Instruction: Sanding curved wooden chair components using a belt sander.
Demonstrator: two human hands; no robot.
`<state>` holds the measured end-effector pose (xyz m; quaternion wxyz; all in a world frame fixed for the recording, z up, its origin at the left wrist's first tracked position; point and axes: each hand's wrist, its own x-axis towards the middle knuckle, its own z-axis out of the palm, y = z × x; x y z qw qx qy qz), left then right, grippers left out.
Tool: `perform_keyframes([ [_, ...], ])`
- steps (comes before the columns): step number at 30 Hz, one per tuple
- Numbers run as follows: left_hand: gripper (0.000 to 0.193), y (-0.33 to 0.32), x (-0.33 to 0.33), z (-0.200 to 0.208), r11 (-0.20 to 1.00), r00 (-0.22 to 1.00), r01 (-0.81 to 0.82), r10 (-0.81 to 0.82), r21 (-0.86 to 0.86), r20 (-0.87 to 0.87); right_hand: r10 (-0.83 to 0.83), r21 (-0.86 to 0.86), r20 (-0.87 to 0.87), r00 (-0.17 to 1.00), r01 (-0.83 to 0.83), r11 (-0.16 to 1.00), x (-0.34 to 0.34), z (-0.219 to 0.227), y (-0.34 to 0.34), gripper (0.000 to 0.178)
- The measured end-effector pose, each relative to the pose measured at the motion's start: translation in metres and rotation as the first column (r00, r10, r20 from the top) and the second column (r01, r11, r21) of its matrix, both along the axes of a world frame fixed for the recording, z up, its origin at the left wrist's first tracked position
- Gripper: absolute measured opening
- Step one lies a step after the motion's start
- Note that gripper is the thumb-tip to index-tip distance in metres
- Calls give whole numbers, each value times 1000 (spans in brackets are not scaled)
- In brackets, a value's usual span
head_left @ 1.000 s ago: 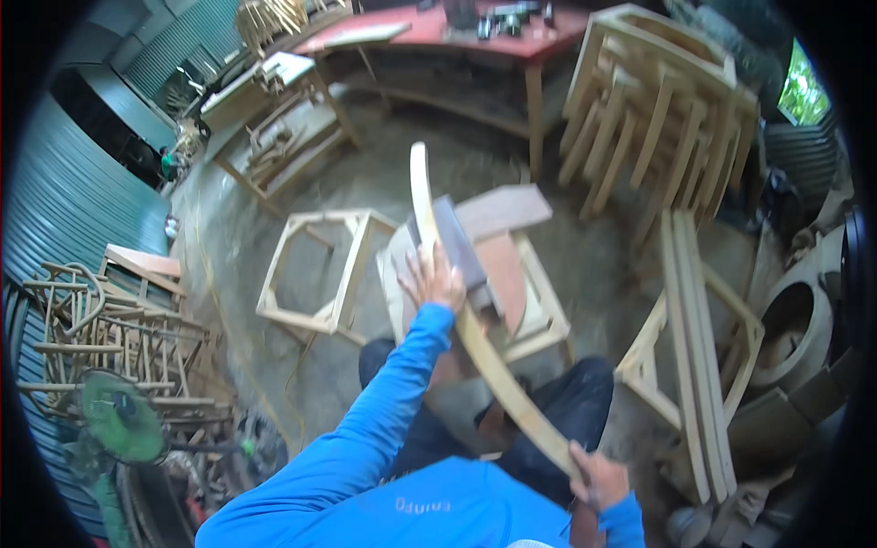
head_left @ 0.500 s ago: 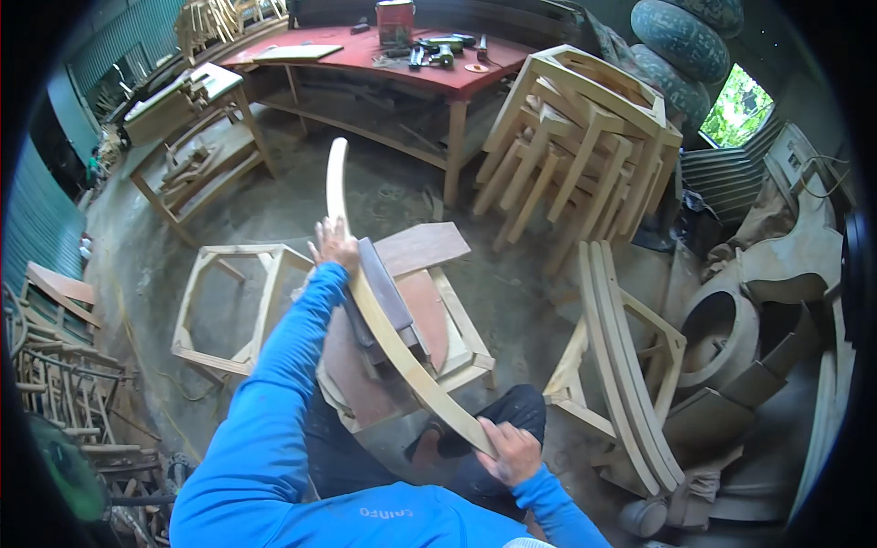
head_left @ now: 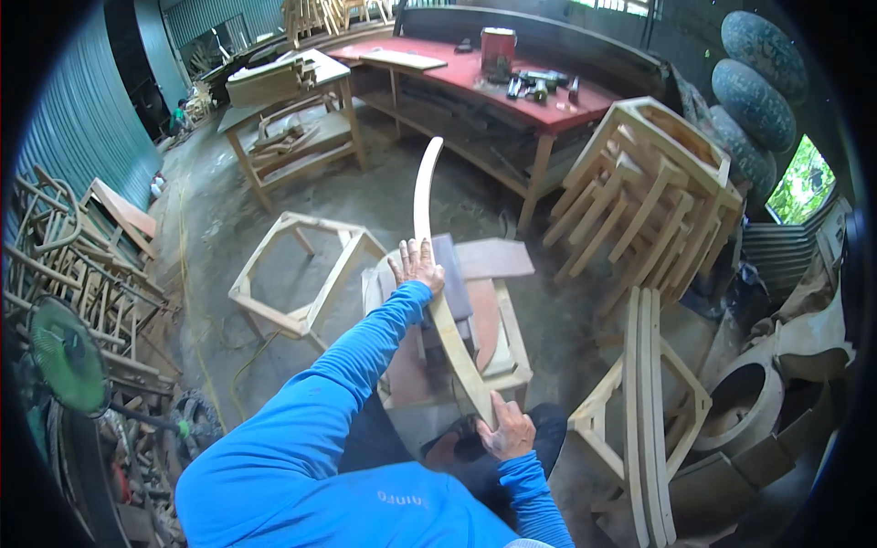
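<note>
A long, pale curved wooden slat [head_left: 454, 342] runs away from me, its far end rising in a bend. My left hand [head_left: 418, 266] is laid over its middle, fingers spread across the wood and thumb at the right side. Near my knees, my right hand [head_left: 508, 429] grips the close end. Under the slat is a grey-purple block [head_left: 452, 274], beside reddish-brown boards [head_left: 484, 315] stacked on a low wooden frame [head_left: 518, 361]. The slat hides part of that stack.
To the left is a hexagonal wooden frame [head_left: 322, 297]; to the right, several curved slats [head_left: 647, 402] lean over another frame [head_left: 598, 402]. Stacked stool frames [head_left: 653, 196] stand before a red-topped bench [head_left: 429, 64] with tools. A green fan [head_left: 68, 356] is at far left.
The view has swung left, so the scene sits farther right and more of the left side shows. Both hands stay on the slat, and the right has come closer to the stack.
</note>
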<state>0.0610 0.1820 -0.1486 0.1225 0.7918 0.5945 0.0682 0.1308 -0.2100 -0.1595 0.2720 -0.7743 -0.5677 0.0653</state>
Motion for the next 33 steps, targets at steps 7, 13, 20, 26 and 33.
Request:
perform_keyframes([
  [7,87,-100,-24,-10,995,994,50,-59,90,92,108,32,-24,994,-107,994,-10,33,-90,69],
  [13,83,-74,-14,-17,988,990,102,-112,112,89,76,86,18,997,-77,993,-25,21,-66,68],
  [20,83,43,-8,-19,980,973,140,-163,144,162,33,123,95,995,-45,991,-35,21,40,65],
  [26,81,134,14,-23,962,942,188,-234,199,241,-6,60,244,970,-9,998,-36,22,124,66],
  [33,80,237,7,-27,968,946,113,-174,224,273,11,102,350,937,-50,993,-35,26,226,58],
])
